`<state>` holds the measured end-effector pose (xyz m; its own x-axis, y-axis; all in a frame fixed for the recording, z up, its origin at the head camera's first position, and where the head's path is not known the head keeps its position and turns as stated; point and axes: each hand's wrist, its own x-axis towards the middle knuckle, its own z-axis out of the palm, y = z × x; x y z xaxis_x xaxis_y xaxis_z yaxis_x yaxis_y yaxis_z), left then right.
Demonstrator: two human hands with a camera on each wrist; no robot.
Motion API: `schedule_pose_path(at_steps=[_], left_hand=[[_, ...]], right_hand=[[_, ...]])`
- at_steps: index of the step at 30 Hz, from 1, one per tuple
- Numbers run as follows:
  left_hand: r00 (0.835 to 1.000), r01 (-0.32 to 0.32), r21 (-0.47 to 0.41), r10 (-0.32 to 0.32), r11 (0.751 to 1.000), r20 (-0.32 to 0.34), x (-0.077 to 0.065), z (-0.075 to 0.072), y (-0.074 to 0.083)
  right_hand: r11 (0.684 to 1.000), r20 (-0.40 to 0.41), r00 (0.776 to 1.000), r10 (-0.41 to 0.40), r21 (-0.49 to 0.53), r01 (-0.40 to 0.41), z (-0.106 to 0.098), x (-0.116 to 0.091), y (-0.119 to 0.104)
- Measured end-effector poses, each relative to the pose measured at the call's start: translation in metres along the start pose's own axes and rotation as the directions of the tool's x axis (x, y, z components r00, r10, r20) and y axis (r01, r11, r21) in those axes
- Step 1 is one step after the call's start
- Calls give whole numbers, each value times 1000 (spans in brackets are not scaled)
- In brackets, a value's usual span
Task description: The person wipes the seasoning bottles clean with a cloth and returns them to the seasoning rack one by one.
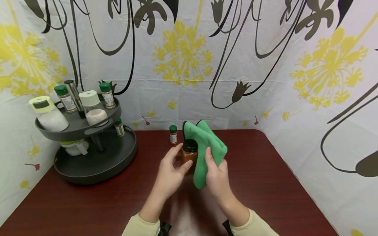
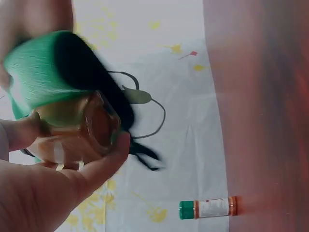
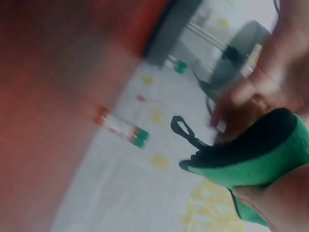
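My left hand (image 1: 170, 170) grips a small square glass jar (image 1: 189, 151) with a black lid and orange-brown contents, thumb and fingers on its sides. In the left wrist view the jar (image 2: 72, 128) is tilted, its base facing the camera. A folded green cloth (image 1: 206, 147) with dark edging is pinched in my right hand (image 1: 218, 178), thumb on the near face. The cloth lies against the jar's right side. In the right wrist view the cloth (image 3: 256, 154) shows its dark underside and a hanging loop, and it covers part of the jar.
Behind the jar a green-capped spice bottle (image 1: 173, 134) stands on the dark red table (image 1: 103, 209). At left is a two-tier grey turntable rack (image 1: 94, 173) with several shakers and spice bottles. A patterned cloth wall (image 1: 251, 108) borders the table's back and sides.
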<state>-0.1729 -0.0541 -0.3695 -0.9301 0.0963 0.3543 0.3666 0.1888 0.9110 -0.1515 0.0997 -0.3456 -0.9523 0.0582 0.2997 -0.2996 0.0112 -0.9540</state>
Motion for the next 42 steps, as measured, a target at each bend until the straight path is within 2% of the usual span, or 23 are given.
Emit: schedule_pose_path(at_steps=[4,8,11,14,18,24,28,35,42], left_hand=[[999,1,12,0,1000,-41,2,-4,4],[997,35,8,-35,999,-68,4,-8,5],[997,40,13,-39,999,-59,4,-9,3],[999,27,8,-27,1000,-41,6,-7,2],[999,25,-3,-25,1000,-30,7,-5,2],[999,43,1,-43,999,-11,5,-3,1],[999,45,-6,-45,999,1,4,-2,3],[999,27,11,-27,1000,-27,5,-3,7],[997,40,22,-39,999,-64,6,-7,9]], right_hand=[[988,85,990,109,-116,-99,4,-2,24],[947,212,944,254,-251,-198,1,0,39],[928,246,922,300,-300,-222,-2,3,37],[934,206,933,295,-269,-236,-2,7,25],[960,148,958,245,-177,-219,-4,13,3],[995,85,993,85,-62,-80,-10,13,-23],[999,43,999,27,-43,-25,-10,11,-27],[990,90,992,92,-113,-82,-5,8,-6],[964,130,973,190,-215,-160,1,5,18]])
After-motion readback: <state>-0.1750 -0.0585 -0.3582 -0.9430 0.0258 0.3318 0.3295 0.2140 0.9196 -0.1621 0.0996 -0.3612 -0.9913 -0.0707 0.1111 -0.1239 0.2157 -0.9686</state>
